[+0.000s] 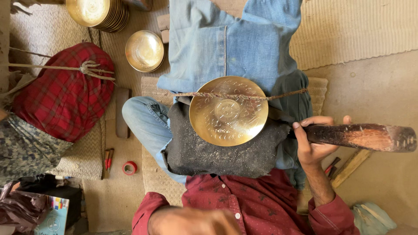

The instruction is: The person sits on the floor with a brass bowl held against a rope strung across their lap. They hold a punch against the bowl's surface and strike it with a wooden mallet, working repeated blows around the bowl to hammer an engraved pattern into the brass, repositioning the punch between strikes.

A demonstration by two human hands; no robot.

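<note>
A round brass plate (pixel 228 111) with engraved patterns lies on a dark dusty cloth (pixel 209 152) over my lap. A twisted rope (pixel 235 95) stretches across the plate's upper part. My right hand (pixel 311 143) is to the right of the plate, wrapped around the end of a thick dark wooden mallet (pixel 361 137) that points right, away from the plate. My left hand (pixel 196 222) is a blur at the bottom edge, close to the camera and below the cloth; its fingers cannot be made out. My legs in blue jeans (pixel 226 43) extend away from me.
A stack of brass plates (pixel 98 13) and a single brass bowl (pixel 144 50) sit at the top left. A red plaid bundle (pixel 65 93) lies left. A red tape roll (pixel 129 167), red-handled tools (pixel 108 159) and a wooden stick (pixel 350 167) rest on the floor.
</note>
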